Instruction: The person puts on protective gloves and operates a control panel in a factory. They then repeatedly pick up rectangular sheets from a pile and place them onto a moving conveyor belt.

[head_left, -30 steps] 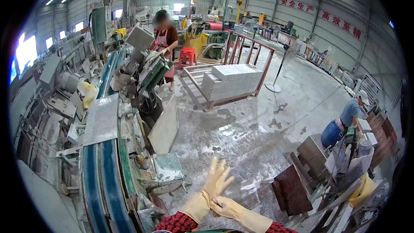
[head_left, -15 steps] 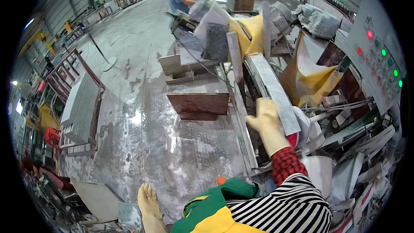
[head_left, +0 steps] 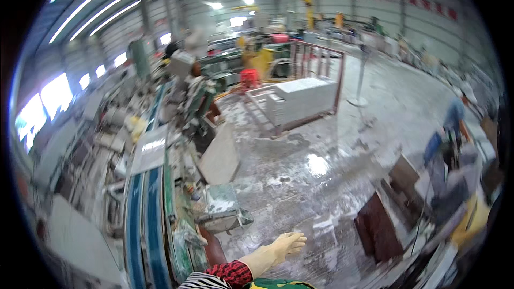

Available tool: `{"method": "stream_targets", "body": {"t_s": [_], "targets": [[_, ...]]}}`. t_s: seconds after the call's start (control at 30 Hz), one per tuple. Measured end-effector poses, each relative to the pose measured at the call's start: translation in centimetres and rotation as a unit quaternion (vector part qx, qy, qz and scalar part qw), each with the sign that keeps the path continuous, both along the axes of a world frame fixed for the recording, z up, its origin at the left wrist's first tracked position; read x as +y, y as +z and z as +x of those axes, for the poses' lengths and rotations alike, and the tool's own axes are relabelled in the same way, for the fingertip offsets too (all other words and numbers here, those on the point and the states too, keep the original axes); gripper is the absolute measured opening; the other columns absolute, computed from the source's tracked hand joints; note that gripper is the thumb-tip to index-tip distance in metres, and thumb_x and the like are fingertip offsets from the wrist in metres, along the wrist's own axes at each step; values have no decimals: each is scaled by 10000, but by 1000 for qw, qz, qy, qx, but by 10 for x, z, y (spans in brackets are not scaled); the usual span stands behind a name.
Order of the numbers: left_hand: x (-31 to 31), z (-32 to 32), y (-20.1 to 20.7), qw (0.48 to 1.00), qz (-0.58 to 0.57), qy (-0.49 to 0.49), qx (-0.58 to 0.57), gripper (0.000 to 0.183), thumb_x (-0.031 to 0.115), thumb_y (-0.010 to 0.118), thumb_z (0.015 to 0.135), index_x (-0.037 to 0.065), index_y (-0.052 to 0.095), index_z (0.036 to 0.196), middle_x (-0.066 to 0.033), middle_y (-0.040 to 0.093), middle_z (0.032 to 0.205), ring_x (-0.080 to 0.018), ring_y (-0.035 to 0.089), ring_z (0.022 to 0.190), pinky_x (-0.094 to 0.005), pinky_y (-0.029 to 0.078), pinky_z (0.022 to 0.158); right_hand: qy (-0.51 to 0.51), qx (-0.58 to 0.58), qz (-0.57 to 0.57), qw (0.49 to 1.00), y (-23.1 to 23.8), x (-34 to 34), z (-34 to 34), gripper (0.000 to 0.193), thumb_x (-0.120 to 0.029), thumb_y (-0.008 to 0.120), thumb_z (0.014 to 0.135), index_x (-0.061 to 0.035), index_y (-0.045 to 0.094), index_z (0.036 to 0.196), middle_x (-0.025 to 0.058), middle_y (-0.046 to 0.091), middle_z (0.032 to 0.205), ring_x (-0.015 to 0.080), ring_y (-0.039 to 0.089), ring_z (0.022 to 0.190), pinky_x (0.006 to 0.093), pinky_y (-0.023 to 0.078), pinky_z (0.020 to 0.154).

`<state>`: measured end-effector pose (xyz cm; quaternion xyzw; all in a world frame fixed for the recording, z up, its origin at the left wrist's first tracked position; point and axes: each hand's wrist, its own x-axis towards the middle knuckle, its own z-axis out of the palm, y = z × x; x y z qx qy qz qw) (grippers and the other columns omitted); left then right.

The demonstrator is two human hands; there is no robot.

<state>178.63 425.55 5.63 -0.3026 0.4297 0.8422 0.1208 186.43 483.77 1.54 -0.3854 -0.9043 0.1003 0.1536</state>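
My left hand [head_left: 279, 250], in a cream rubber glove with a red-and-black checked cuff, reaches across the lower middle above the wet floor. Its fingers point right, stretched out, and nothing shows in them. The green and yellow apron [head_left: 281, 284] lies just below it. To the left of this arm run the blue belts [head_left: 153, 219] of a conveyor, with a pale flat slab [head_left: 151, 147] lying on them farther along. My right hand is outside the picture.
A stack of pale slabs [head_left: 305, 99] stands on a frame ahead, beside a red stool [head_left: 249, 78]. Brown boards [head_left: 378, 227] lie on the right, near a person in blue [head_left: 454, 115]. A leaning pale panel [head_left: 220, 155] and a fan stand [head_left: 357, 101] rise from the floor.
My view has swung far to the left, onto the conveyor. My right hand, earlier at a pale strip of slab, has left view. My left hand now stretches rightward.
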Motion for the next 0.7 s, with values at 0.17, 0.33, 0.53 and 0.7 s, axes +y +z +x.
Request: {"method": "stream_targets", "body": {"t_s": [0.17, 0.33, 0.53, 0.7], "targets": [[-42, 20, -22, 999, 4, 34, 27, 513, 359, 608, 1028, 52, 505, 1425, -117, 576, 1440, -250, 564, 1304, -377, 482, 1070, 32, 41, 9, 999, -16, -16, -15, 962, -380, 928, 688, -136, 476, 1501, 191, 625, 1304, 281, 586, 1125, 404, 481, 975], [-73, 38, -37, 999, 32, 17, 4, 534, 407, 619, 1015, 83, 516, 1426, -82, 590, 1420, -214, 583, 1258, -353, 500, 1020, 223, 171, -64, 958, -23, -99, -66, 947, -367, 937, 699, -173, 484, 1508, 178, 665, 1243, 256, 645, 1012, 395, 526, 898], [-83, 49, 0, 995, 74, -66, 32, 625, 459, 647, 989, 87, 485, 1465, -96, 563, 1465, -233, 574, 1284, -338, 515, 1001, 538, -17, -392, 746, 14, -364, -131, 884, -142, 864, 710, -57, 470, 1496, 154, 580, 1406, 266, 562, 1250, 367, 459, 1038], [-119, 84, 16, 995, 1, 57, 80, 590, 389, 706, 959, 14, 535, 1381, -130, 629, 1319, -222, 615, 1179, -363, 521, 947, 685, -247, -309, 612, 96, -573, -111, 1043, -394, 945, 632, 33, 462, 1452, 181, 594, 1381, 306, 558, 1305, 357, 442, 1101]]}}
